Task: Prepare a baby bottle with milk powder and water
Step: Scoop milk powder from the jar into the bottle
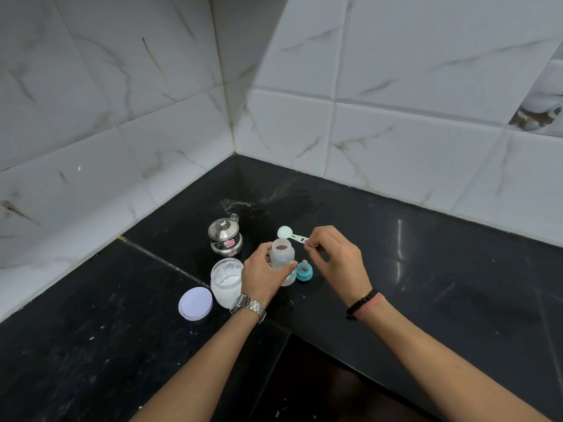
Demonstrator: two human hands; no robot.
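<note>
Baby bottle (pixel 282 257): clear, uncapped, upright on the worktop (pixel 426 269), near the tiled corner.
Worktop: black stone, speckled with white.
Left hand (pixel 264 275): fingers curled round the bottle's body; metal watch at the wrist.
Right hand (pixel 336 257): fingers pinching the scoop handle.
Powder jar (pixel 226 283): open, just left of the bottle.
Steel pot (pixel 225 236): lidded, behind the jar.
Jar lid (pixel 195 302): lying flat beside the jar.
Teat cap (pixel 302 271): blue, right of the bottle.
Scoop (pixel 291 235): heaped, above the bottle mouth.

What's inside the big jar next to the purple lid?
White powder fills the lower part of the clear open plastic jar. The left hand covers its right edge, so that side stays hidden.
</note>
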